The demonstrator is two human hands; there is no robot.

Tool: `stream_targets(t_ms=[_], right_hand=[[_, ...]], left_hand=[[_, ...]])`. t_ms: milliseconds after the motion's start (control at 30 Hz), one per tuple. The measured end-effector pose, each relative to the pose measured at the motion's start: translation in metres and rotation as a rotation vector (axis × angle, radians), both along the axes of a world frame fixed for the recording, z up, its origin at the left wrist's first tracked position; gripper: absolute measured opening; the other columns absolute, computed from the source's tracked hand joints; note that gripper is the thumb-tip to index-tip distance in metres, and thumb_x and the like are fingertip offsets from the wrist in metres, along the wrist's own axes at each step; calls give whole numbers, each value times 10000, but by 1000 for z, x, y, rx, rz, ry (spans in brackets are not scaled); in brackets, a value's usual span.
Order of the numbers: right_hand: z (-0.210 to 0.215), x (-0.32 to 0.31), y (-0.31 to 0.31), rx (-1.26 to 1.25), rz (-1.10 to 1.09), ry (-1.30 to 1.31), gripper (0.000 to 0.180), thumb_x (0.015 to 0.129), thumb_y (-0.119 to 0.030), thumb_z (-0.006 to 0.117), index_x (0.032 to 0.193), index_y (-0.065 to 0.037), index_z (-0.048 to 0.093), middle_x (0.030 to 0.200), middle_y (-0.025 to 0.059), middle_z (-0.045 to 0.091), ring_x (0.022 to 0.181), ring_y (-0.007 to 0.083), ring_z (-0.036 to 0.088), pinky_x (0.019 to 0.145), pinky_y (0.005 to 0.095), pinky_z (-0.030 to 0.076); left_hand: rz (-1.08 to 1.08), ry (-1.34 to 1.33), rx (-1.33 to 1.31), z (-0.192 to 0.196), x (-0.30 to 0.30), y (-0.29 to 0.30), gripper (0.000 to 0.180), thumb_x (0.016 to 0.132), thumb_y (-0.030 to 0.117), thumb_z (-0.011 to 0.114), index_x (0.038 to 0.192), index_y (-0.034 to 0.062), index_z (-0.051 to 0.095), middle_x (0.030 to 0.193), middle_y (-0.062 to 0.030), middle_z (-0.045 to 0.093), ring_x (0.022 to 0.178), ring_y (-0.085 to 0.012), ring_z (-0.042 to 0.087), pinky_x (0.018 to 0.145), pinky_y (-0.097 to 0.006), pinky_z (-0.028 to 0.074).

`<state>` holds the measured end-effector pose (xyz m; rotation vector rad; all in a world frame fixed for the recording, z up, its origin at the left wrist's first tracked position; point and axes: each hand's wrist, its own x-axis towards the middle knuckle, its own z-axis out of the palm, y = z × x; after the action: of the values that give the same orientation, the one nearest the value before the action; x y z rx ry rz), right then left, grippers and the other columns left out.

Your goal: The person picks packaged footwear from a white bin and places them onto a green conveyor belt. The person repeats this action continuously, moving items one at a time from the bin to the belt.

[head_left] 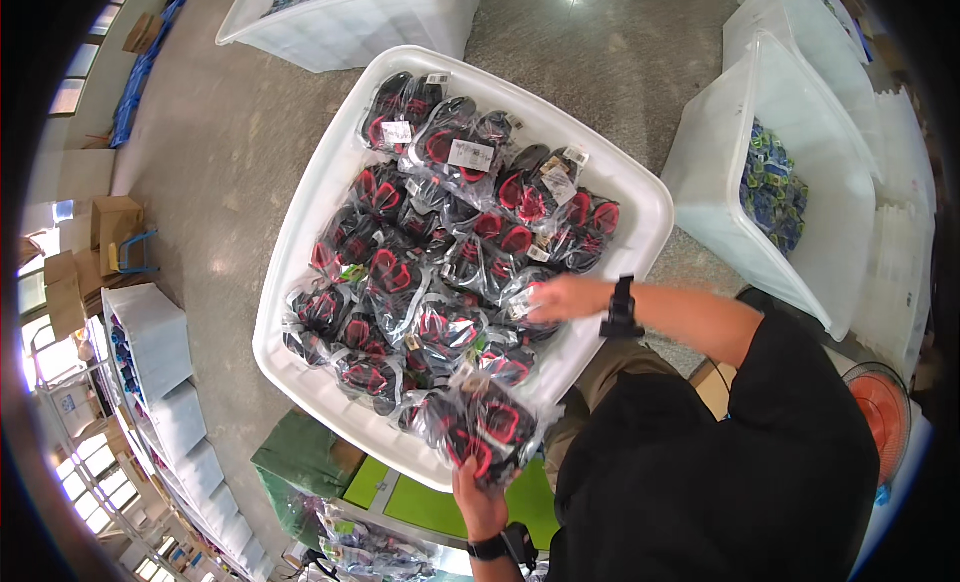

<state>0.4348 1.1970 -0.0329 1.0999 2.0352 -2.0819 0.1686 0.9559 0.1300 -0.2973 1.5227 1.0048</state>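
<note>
A large white bin (300,232) is filled with several clear plastic bags of black-and-red items (420,252), some with white tags. My left hand (478,502), wearing a black wrist device, grips one such bag (490,432) at the bin's near rim. My right hand (565,297), with a black wristband, reaches into the bin and lies on the bags near its right edge. That hand is blurred, so whether its fingers close on a bag is unclear.
More white bins stand around: one at the top (350,22), and one at the right holding blue-green packets (770,187). Below the big bin are green surfaces (430,502) and more bagged items (360,547). An orange fan (885,407) is at the right, with shelving and cardboard boxes (110,227) at the left.
</note>
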Motion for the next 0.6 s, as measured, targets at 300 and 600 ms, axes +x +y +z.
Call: stream_targets(t_ms=[300,600], right_hand=[[59,-6,-54,-788,-758,385,759,844,-332,709,1466,-53,373,1345,84,533,1213,175,528,1018,314,422],[32,52,15,-413,-1220,723,791,866,-133,626,1515,-22,187,1306,123,531,1142,215,585,999,391,481]], left_hand=[[-273,-74,310,-6,55,111,300,973,138,560,1241,21,497,1114,-61,606,990,-154,606,843,-335,522],[-469,13,409,-10,39,92,452,981,178,560,1371,-5,423,1213,-109,554,1071,-183,574,880,-321,505]])
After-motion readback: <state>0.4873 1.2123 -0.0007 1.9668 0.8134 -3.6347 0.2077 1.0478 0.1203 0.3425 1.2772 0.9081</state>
